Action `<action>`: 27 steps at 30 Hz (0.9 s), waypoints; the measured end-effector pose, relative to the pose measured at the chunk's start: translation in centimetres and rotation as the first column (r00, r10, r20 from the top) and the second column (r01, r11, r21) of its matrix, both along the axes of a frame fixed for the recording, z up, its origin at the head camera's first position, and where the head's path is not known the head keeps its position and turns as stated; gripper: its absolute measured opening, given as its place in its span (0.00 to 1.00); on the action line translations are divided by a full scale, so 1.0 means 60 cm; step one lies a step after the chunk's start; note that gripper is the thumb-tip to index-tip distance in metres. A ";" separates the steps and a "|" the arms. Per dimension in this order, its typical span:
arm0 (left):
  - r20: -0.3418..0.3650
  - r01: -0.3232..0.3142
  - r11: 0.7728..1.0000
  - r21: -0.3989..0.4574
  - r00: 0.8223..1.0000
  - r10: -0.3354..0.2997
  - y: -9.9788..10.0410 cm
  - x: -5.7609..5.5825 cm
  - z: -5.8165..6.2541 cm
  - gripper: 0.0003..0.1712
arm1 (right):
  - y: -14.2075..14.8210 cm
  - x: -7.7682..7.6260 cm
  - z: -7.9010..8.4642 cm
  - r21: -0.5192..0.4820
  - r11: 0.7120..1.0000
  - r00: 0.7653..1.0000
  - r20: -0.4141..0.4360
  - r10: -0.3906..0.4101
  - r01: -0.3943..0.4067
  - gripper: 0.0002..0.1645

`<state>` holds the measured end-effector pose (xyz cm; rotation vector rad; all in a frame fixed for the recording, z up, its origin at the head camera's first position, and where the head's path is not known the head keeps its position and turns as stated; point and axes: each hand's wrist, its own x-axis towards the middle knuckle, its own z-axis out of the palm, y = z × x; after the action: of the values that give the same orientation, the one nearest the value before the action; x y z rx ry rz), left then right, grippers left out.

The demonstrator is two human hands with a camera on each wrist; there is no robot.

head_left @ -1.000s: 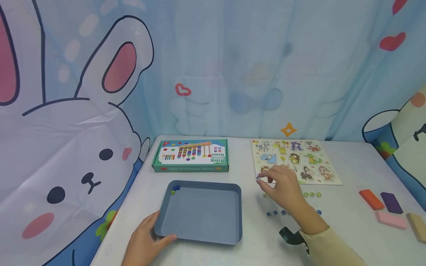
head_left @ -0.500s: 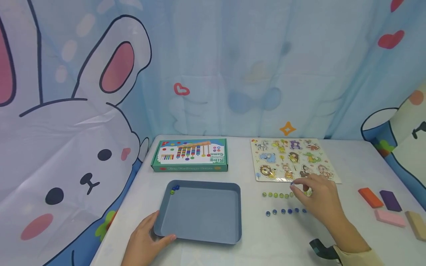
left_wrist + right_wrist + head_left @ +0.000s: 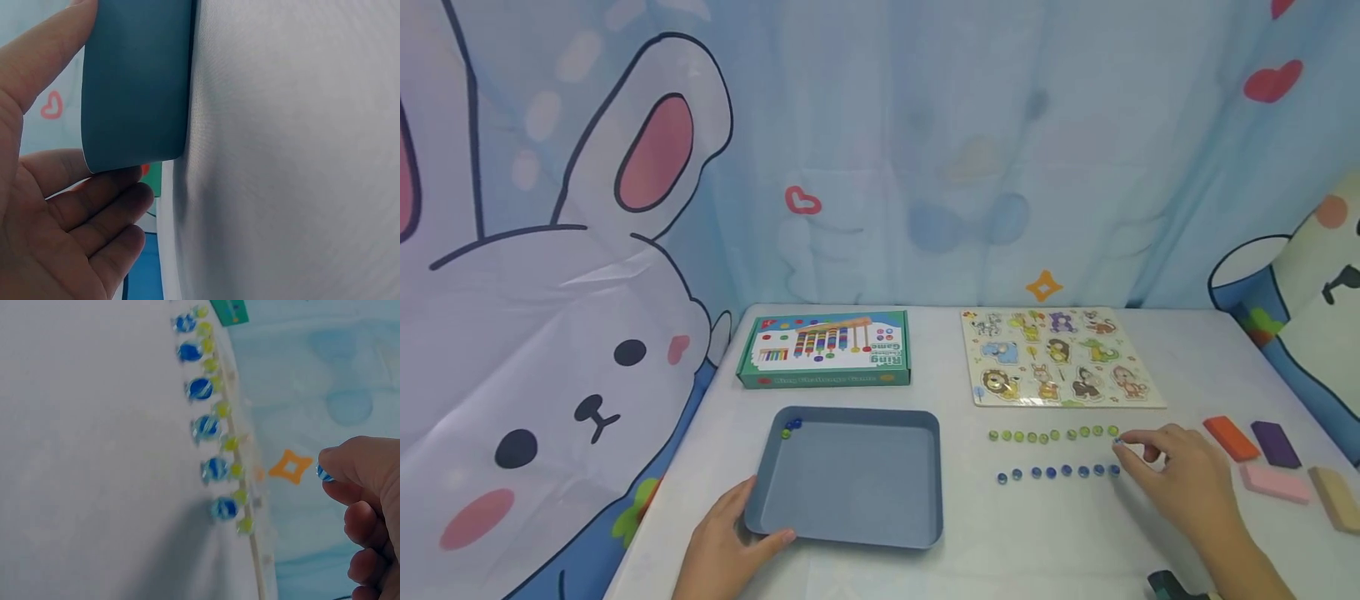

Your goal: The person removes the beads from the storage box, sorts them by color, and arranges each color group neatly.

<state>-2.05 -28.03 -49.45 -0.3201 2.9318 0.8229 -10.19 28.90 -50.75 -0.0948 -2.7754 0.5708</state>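
My right hand (image 3: 1187, 479) pinches a blue glass marble (image 3: 323, 473) between thumb and index finger, above the right end of two marble rows. In the head view, the back row has several yellow-green marbles (image 3: 1055, 435). Several blue marbles (image 3: 1051, 472) form the front row. My left hand (image 3: 730, 537) holds the near left corner of a blue-grey tray (image 3: 842, 542), its thumb along the front wall and its fingers at the left side. Inside the tray's far left corner lie a green marble (image 3: 786, 434) and two blue marbles (image 3: 794, 424).
Behind the tray lies a green game box (image 3: 823, 350). An animal puzzle board (image 3: 1060, 358) lies behind the marble rows. At right are an orange block (image 3: 1231, 438), a purple block (image 3: 1276, 444), a pink block (image 3: 1276, 483) and a beige block (image 3: 1334, 498).
My right hand has moved right and towards me with the pinched blue marble, from over the puzzle board to the rows' right end. My left hand stays at the tray corner.
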 end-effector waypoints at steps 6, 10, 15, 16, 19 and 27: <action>0.010 -0.010 1.000 0.000 1.000 0.010 0.001 0.003 0.003 0.70 | 0.030 0.011 -0.019 0.009 0.999 0.994 0.103 -0.032 0.032 0.18; 0.009 -0.009 1.000 0.002 1.000 0.009 0.002 0.003 0.003 0.69 | 0.040 0.012 -0.027 0.008 0.999 0.989 0.141 -0.038 0.037 0.18; 0.004 -0.009 1.000 0.004 1.000 0.009 0.004 0.003 0.002 0.69 | 0.044 0.009 -0.035 0.019 0.999 0.980 0.193 -0.040 0.037 0.18; 0.004 -0.009 1.000 0.004 1.000 0.009 0.004 0.003 0.002 0.69 | 0.044 0.009 -0.037 0.020 0.999 0.979 0.202 -0.038 0.035 0.18; 0.004 -0.011 1.000 0.003 1.000 0.011 0.004 0.003 0.001 0.69 | 0.042 0.011 -0.041 0.018 1.000 0.975 0.222 -0.028 0.025 0.17; -0.008 -0.010 1.000 -0.001 1.000 0.010 0.004 0.003 0.001 0.69 | 0.042 0.010 -0.045 0.027 1.000 0.968 0.249 -0.007 0.000 0.16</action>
<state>-1.87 -27.77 -49.38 -0.3330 2.9403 0.8265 -9.62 31.44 -53.42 -0.1776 -3.0249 0.5546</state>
